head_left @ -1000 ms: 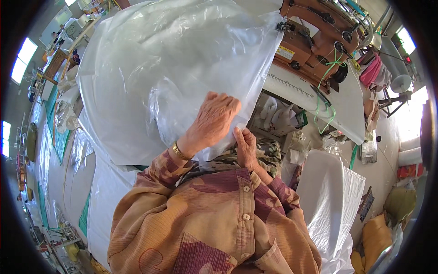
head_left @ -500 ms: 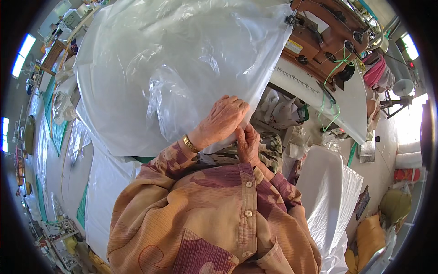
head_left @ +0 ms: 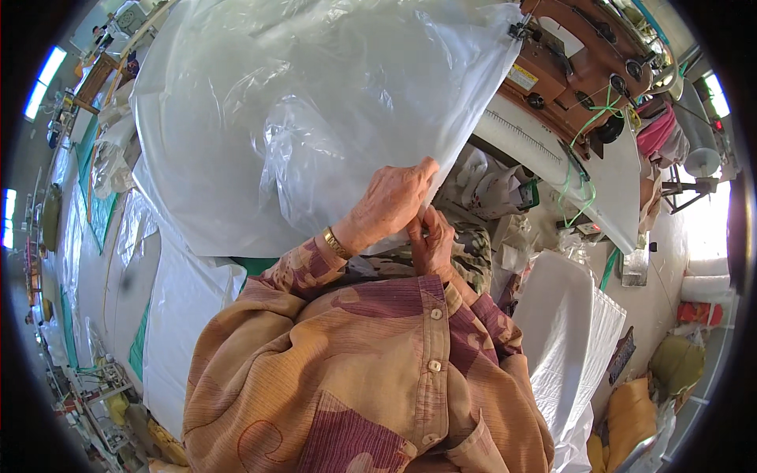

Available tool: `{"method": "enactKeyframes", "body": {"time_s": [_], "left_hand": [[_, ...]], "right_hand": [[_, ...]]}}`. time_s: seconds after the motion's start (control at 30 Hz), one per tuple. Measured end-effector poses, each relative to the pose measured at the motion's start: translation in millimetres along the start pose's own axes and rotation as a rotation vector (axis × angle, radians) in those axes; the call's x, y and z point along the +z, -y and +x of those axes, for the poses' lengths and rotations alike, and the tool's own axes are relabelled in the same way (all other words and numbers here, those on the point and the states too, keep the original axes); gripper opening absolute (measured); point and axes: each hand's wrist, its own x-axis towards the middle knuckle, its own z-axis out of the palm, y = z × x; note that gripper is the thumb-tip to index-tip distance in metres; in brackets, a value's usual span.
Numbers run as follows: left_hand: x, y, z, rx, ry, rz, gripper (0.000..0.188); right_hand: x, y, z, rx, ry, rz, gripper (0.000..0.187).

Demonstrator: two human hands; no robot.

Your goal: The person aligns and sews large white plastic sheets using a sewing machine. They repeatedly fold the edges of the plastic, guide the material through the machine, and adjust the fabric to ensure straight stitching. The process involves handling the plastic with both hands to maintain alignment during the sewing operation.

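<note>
A large translucent plastic sheet (head_left: 213, 134) spreads before me, and its right edge runs up to the presser end of a brown sewing machine (head_left: 583, 67). My left hand (head_left: 390, 199), with a gold watch (head_left: 337, 243) at the wrist, is closed on that edge, fingers curled over it. Just below and to the right, my right hand (head_left: 434, 243) pinches the sheet's edge near its lower corner, close to my lap. The fingertips of the two hands nearly meet, and the fold between them is partly hidden.
White machine bed with a ruler scale (head_left: 524, 135) lies right of the sheet. Green string (head_left: 582, 206) hangs from the machine. Folded white sheeting (head_left: 556, 315) stands at my right side. Crumpled bags (head_left: 493, 185) lie under the table edge. More white sheeting (head_left: 185, 315) drapes at left.
The view has shifted slightly, so the machine appears a little farther right. My left hand has moved a little up along the edge; my right hand stays pinched on it.
</note>
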Motion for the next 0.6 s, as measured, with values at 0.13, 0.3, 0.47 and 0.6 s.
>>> {"method": "enactKeyframes", "body": {"time_s": [0.13,0.3,0.47,0.6], "left_hand": [[7.6,6.4,-2.6,0.083,-0.107,-0.091,0.027],[8.0,4.4,-3.4,-0.025,-0.126,-0.145,0.033],[5.0,5.4,-10.4,-0.018,-0.187,-0.256,0.047],[11.2,13.1,-14.4,0.046,-0.269,-0.278,0.052]], "right_hand": [[-1.9,15.0,7.6,-0.114,0.023,-0.152,0.013],[-12.7,11.5,20.2,-0.273,0.191,-0.198,0.014],[-44.6,-6.6,46.1,-0.176,0.337,-0.033,0.014],[-74.4,-23.1,102.9,-0.032,-0.037,-0.077,0.026]]}}
